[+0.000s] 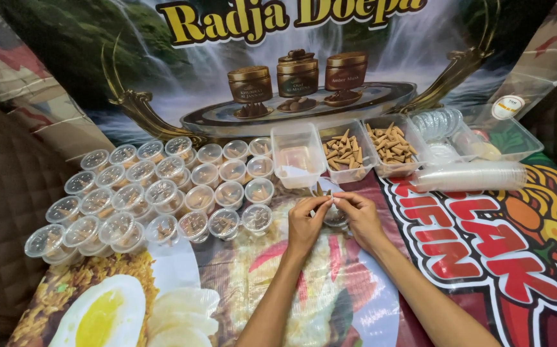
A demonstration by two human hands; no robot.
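My left hand (305,222) and my right hand (358,215) meet over a small clear plastic cup (335,217) that stands on the printed banner. The fingertips of both hands pinch something small above the cup; it looks like a brown cone, but I cannot tell for sure. Just beyond the hands stands an almost empty clear rectangular tub (297,156). To its right are two tubs (344,154) filled with brown cones (391,144).
Several lidded small cups (163,193) holding cones stand in rows to the left. A lying stack of empty cups (471,175), loose round lids (439,123) and a clear tray (503,135) are at the right. A printed poster stands behind.
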